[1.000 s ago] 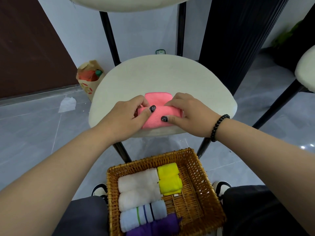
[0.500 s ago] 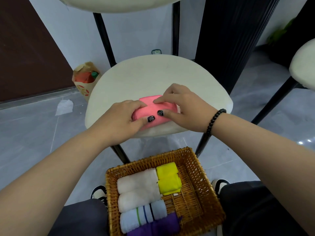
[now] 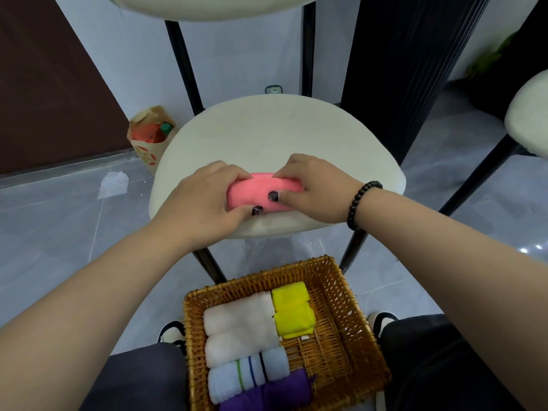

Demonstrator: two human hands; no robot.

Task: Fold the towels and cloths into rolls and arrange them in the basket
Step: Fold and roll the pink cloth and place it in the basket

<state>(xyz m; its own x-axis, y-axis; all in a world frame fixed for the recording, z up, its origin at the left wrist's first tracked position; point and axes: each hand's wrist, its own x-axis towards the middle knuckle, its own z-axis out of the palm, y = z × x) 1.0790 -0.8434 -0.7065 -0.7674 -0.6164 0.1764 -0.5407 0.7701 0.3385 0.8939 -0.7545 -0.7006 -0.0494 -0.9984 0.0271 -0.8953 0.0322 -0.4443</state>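
Late stage: I see my left hand (image 3: 204, 200) and right hand (image 3: 314, 189) with fingers curled around the pink cloth (image 3: 261, 192), nearly a full roll, on the chair seat (image 3: 267, 134). The basket (image 3: 350, 336) below already holds white, yellow, striped and purple rolls along its left side; I judge the pink roll's placement remains.

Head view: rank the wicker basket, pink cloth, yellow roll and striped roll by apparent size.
1. wicker basket
2. striped roll
3. pink cloth and yellow roll: look alike; the hands hide part of the pink cloth, which lies farther away, so unranked.
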